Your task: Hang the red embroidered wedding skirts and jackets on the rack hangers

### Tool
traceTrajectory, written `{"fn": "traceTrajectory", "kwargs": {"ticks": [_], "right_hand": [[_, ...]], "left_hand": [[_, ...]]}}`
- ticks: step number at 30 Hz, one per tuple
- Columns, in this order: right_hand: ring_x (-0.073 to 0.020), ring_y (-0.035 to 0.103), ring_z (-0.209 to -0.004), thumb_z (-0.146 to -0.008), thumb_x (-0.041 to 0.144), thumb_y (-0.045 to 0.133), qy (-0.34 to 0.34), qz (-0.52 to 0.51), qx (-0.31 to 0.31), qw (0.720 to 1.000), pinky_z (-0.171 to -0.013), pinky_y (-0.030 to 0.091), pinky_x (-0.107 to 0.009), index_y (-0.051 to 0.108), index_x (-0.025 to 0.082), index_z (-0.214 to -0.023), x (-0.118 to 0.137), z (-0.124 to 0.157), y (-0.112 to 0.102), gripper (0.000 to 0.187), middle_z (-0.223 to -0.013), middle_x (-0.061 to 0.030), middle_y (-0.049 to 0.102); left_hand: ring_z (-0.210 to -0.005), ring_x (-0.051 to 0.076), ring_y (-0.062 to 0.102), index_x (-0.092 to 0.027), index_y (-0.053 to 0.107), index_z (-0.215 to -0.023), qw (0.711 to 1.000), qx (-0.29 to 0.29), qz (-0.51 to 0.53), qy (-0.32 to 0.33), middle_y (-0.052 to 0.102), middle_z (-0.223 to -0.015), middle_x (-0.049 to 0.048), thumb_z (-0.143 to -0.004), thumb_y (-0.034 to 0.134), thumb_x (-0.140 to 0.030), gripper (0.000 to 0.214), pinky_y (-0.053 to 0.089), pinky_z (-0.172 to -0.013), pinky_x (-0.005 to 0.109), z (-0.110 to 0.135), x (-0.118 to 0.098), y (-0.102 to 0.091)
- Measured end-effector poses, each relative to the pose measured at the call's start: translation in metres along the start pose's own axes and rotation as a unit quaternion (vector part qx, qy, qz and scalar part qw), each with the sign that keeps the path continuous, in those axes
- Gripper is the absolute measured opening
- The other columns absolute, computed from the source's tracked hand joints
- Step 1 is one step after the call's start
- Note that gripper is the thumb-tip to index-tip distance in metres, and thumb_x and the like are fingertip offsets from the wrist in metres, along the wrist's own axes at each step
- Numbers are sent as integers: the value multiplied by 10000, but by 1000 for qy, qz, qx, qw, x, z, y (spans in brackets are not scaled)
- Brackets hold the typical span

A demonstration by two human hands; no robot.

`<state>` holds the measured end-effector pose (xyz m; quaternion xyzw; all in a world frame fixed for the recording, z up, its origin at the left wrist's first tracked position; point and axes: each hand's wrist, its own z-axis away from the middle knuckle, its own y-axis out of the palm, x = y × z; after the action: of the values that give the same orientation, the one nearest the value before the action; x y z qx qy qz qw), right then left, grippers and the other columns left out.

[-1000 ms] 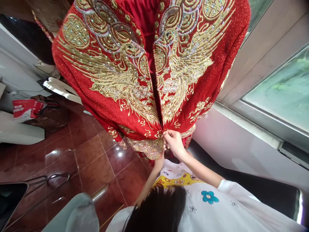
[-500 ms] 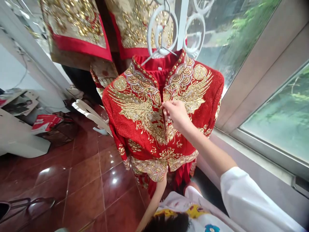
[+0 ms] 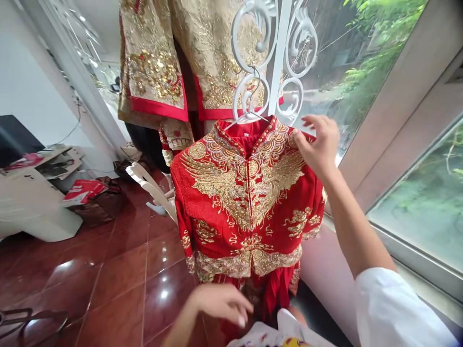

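Observation:
A red long-sleeved jacket (image 3: 224, 202) with gold embroidery and a stand-up collar hangs on a metal hanger (image 3: 236, 121). Its front edges meet down the middle. My right hand (image 3: 321, 142) is at the jacket's shoulder on the right, thumb and fingers apart; whether the thumb touches the cloth I cannot tell. Below the jacket's hem, my left hand (image 3: 222, 303) hovers with its fingers loosely extended and nothing in them. Red pleated cloth (image 3: 277, 289) hangs beneath the hem.
White scrollwork (image 3: 277, 58) stands behind the hanger. Gold-and-cream garments with red borders (image 3: 159, 103) hang at the back left. A window frame (image 3: 376, 115) runs along the right. A white desk (image 3: 47, 207) and a red packet (image 3: 81, 192) are at left, above a tiled floor (image 3: 123, 289).
My right hand has left the front opening and moved up to the right shoulder. My left hand has let go of the hem and dropped lower. The front edges now lie together.

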<state>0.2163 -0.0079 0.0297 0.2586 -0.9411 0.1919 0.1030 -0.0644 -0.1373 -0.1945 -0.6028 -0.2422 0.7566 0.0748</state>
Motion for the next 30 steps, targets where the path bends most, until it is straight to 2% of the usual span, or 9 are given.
{"fn": "traceTrajectory", "kwargs": {"ticks": [2,5,7,10,12,16,24,27,30], "right_hand": [[-167,532,-816,-810,435,548,-26,-7,79,996,-741,425,-335,619,161,-991,-25,-14,-10,336,-910,-74,591],[-122,462,-642,-800,512,548,-11,-24,239,971,-634,395,-291,621,144,-783,-44,-22,-17,376,-651,-19,496],[-90,364,-554,-790,530,559,16,-21,279,960,-574,346,-274,568,143,-647,-49,-22,-20,412,-543,14,378],[-84,320,-543,-812,537,531,49,-57,286,955,-542,310,-268,530,147,-609,-52,-24,-24,439,-515,20,341],[-94,351,-566,-819,557,513,64,-100,304,945,-538,313,-265,547,146,-643,-56,-26,-24,449,-525,9,383],[-101,382,-589,-802,642,463,73,-168,310,933,-537,315,-257,556,144,-668,-67,-20,-16,524,-564,-8,440],[-110,395,-569,-850,598,392,-45,-32,255,965,-590,334,-281,591,148,-687,-51,-16,-16,519,-613,-30,491],[-158,513,-707,-843,556,447,-73,-10,230,970,-694,400,-308,645,154,-976,-30,-19,-10,468,-807,-78,614],[-229,541,-903,-848,527,451,-69,39,151,985,-820,412,-390,536,154,-1228,-16,-1,9,539,-1026,-129,615]], "left_hand": [[-929,171,654,-270,624,-1127,967,-235,-95,6,690,-1048,30,-879,452,-461,357,529,-808,284,40,-42,-59],[-1097,214,548,-214,635,-1087,703,-590,-394,46,640,-1142,62,-896,422,-403,343,384,-1019,402,73,-90,-163],[-1159,276,488,-157,582,-1183,618,-621,-481,0,585,-1226,108,-859,447,-481,478,321,-1043,481,74,-99,-220],[-789,212,601,-128,667,-883,667,-621,-410,-21,665,-808,79,-874,371,-533,502,480,-760,330,57,-91,-262],[-645,178,581,-138,662,-748,622,-680,-388,9,618,-638,49,-882,371,-528,504,459,-642,281,44,-83,-265],[-844,207,640,-140,686,-964,479,-744,-453,107,694,-882,103,-899,403,-442,419,461,-776,314,34,-71,-247],[-700,203,631,-171,714,-889,589,-654,-474,-36,700,-779,76,-867,411,-536,475,448,-649,296,41,-117,-247],[-667,198,608,-157,695,-877,649,-587,-479,-69,674,-730,70,-854,405,-594,525,438,-646,295,23,-133,-256],[-826,245,614,-138,636,-1026,603,-627,-490,-54,671,-861,102,-823,462,-607,539,451,-777,343,1,-118,-250]]}}
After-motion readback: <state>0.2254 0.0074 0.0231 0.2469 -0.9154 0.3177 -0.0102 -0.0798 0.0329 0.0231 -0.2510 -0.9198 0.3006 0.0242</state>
